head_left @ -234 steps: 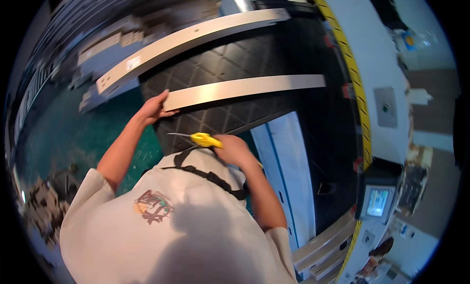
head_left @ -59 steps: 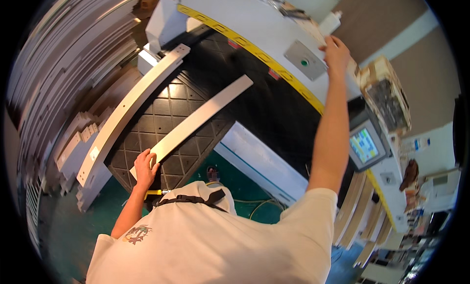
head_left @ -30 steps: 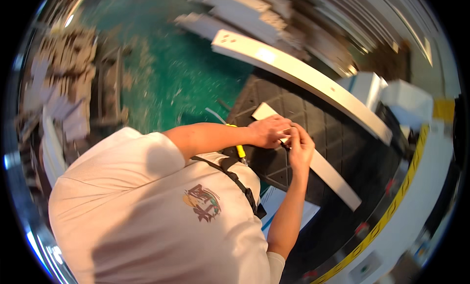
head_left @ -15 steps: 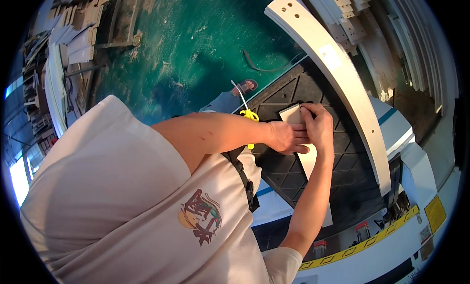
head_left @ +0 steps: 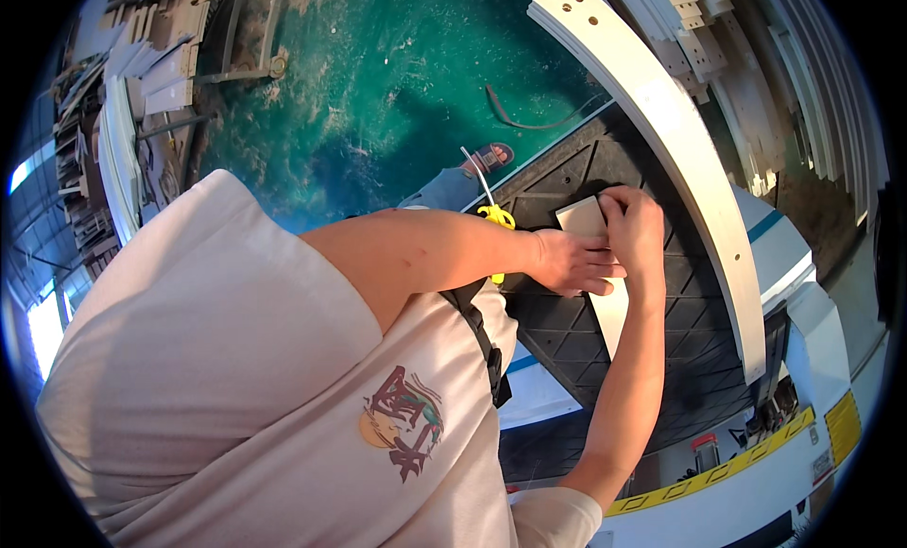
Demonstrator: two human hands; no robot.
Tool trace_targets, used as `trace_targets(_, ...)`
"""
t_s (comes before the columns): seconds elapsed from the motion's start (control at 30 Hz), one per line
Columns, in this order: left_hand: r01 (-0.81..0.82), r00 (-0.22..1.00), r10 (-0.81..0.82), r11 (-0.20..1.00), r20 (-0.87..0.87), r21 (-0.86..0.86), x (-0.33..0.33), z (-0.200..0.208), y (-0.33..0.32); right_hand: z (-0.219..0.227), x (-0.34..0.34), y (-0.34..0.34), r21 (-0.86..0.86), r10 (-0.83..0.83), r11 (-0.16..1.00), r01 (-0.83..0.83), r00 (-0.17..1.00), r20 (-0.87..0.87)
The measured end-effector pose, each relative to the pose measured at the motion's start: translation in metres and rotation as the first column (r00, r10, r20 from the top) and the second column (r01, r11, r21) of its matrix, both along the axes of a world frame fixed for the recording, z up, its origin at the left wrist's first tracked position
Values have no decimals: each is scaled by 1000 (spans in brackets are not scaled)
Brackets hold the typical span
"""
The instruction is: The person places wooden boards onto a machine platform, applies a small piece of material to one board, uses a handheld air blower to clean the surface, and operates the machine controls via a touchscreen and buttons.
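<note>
Newly joined by the right hand [head_left: 635,227], curled with its hold hidden, the left hand [head_left: 573,265], fingers loosely spread, apparently steadies a pale slat [head_left: 582,217] on the black desk [head_left: 697,307].

Fisheye shot, bright w/ strong contrast.
Opening [head_left: 42,335] blown out at 9 o'clock; soft shadow on floor [head_left: 373,156] approx. 11 o'clock; curved board [head_left: 661,104] v. bright at 2 o'clock; table [head_left: 699,359] dim but readable at 4 o'clock. L hand [head_left: 574,263], R hand [head_left: 638,231] sharp; far bits soften + bend twd. rim, corners blk.
</note>
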State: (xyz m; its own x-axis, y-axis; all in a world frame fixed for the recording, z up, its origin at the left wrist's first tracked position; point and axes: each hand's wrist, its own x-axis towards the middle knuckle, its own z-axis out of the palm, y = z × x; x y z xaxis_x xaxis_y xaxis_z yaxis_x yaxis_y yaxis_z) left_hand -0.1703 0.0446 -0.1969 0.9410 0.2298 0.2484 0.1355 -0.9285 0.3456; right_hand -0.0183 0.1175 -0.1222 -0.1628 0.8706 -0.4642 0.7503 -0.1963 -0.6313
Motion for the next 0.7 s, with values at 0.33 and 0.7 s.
trace_targets(0.33, 5, 996, -1, 999, 84, -45, 4, -13, -2, 2, -10, -11, 192, 68, 979, -70, 998, 15)
trace_targets(0.7, 21, 1000, -20, 997, 13, -69, 5, -8, -7, 4, -6, -18, 242, 138, 958, -154, 987, 83)
